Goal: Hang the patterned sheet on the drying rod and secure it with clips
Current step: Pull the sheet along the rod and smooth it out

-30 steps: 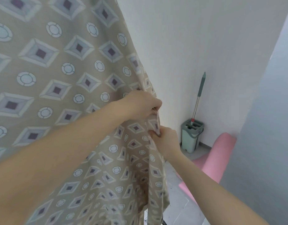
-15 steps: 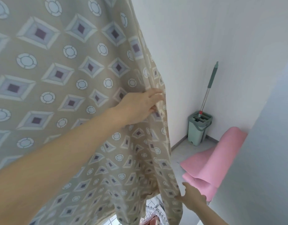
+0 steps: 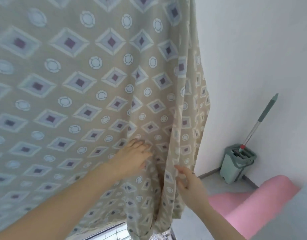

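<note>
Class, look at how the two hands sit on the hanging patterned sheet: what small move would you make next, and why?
Probably draw the right hand sideways, pulling the sheet's bunched right edge flat. That edge hangs in vertical folds, while the left hand lies open against the smoother cloth. No rod or clips are visible yet.

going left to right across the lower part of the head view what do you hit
sheet → left hand → right hand → mop bucket → pink mat
</note>
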